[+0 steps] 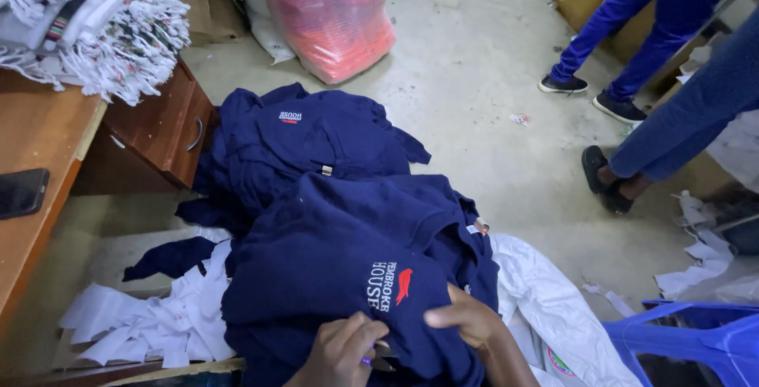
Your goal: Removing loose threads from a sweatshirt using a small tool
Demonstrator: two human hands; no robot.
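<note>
A navy shirt (340,276) with an embroidered white-and-red crest lies on top of a heap of the same navy shirts (308,150) on the floor (490,79). The left hand (340,351) rests on the near edge of that top shirt, fingers (360,332) curled together around a small dark tool with a purple spot; what kind of tool it is cannot be told. The right hand (466,320) lies just beside it on the same shirt, below the crest, fingers pressed together and pinching the cloth.

Under the shirt's left edge spreads white cloth (158,316); under its right edge lies a white sack (553,308). Right of the sack stands a blue plastic chair (696,339). Left of the heap is a wooden counter (39,126) with a drawer, carrying a dark phone (20,191) and a stack of fringed fabric (95,23). Beyond the heap sits a pink bundle in clear plastic (332,7). Well to the right of the heap stand the legs of other people in blue trousers (632,31).
</note>
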